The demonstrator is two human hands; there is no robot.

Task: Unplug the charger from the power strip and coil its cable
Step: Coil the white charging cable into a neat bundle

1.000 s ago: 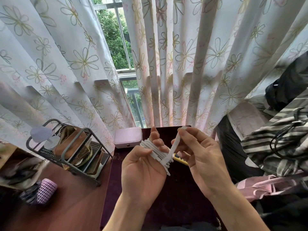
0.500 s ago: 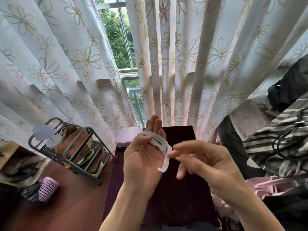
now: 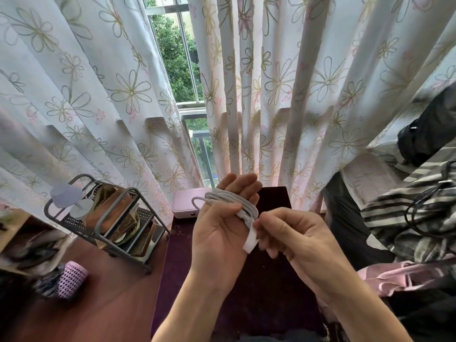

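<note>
White cable (image 3: pixel 230 197) wound round left hand (image 3: pixel 217 235), thumb clamping the coil, right hand (image 3: pixel 296 240) pinching flat white strap (image 3: pixel 249 243).

cable (image 3: pixel 232 203): loops' far side hidden behind left hand (image 3: pixel 217 233) fingers
white tab (image 3: pixel 249 240): blurred, top hidden between right hand (image 3: pixel 296 240) fingertips
forearms (image 3: pixel 195 304): cut by bottom edge

I see soft daylight entering through the window (image 3: pixel 177 70) at eleven o'clock, glowing through thin curtains (image 3: pixel 308 82). The centre is bright and fairly sharp; corners at seven and four o'clock fall dim. Wide-angle bending fans the curtain folds outward toward the edges.
</note>
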